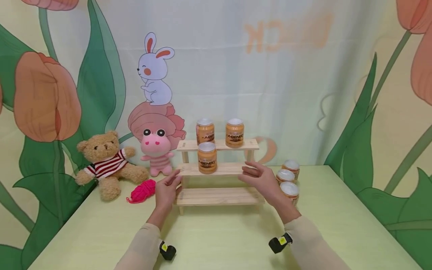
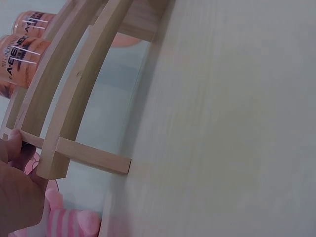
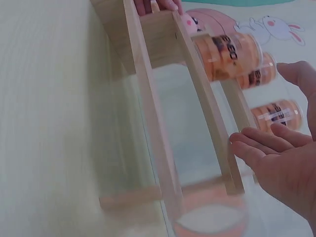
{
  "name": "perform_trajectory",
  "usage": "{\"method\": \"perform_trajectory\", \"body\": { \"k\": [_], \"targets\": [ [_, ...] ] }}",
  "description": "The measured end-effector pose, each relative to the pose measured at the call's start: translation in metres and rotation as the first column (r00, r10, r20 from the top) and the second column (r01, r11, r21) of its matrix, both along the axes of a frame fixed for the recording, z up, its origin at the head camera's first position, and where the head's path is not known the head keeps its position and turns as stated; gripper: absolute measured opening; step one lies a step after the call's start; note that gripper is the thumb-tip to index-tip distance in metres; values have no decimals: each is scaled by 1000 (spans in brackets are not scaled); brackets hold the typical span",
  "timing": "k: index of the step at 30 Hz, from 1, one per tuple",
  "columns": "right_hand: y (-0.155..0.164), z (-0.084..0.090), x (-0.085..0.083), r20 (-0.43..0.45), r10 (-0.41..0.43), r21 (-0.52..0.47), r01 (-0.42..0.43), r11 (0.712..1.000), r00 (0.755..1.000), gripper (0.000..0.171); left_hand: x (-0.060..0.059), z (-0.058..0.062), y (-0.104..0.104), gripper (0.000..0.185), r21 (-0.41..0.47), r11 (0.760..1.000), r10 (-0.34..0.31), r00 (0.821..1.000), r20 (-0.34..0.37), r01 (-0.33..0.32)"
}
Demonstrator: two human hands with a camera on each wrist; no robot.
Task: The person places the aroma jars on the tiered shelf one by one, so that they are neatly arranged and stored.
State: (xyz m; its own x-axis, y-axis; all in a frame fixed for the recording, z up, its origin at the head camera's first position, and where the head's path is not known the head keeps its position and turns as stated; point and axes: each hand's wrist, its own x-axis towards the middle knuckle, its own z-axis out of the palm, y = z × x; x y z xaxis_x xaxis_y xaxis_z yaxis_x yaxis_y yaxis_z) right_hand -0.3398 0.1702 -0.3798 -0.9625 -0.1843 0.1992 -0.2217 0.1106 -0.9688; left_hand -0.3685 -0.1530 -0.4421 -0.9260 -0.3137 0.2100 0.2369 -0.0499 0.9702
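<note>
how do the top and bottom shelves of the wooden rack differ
The top shelf carries two orange jars, while the bottom shelf carries none. The top shelf sits highest and at the back, whereas the bottom shelf sits lowest and at the front. Both are straight, pale wooden planks.

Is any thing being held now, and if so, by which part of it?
The pale wooden three-step shelf appears held by its left end, near the middle step, in the left grip; the right grip holds nothing.
</note>
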Motion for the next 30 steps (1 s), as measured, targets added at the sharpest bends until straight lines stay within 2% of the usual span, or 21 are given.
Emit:
{"method": "perform_trajectory", "body": {
  "k": [7,13,17,23,30],
  "targets": [
    [48,1,13,-50,-61,52,64,997,997,72,-2,1,1,31,-8,1000,5,1000,5,-5],
    [88,3,19,-81,-169,100,177,979,982,63,-2,0,2,32,-19,1000,6,1000,10,-5],
    [113,-3,18,-81,-221,126,230,965,972,62,-1,-1,2,32,-27,1000,12,1000,13,-11],
    [134,-17,16,-85,-262,217,275,937,961,63,-1,-1,0,32,-20,1000,5,1000,7,-5],
    [150,-31,11,-59,-272,331,276,902,960,62,-1,-1,1,32,-30,1000,10,1000,16,-10]
  ]
}}
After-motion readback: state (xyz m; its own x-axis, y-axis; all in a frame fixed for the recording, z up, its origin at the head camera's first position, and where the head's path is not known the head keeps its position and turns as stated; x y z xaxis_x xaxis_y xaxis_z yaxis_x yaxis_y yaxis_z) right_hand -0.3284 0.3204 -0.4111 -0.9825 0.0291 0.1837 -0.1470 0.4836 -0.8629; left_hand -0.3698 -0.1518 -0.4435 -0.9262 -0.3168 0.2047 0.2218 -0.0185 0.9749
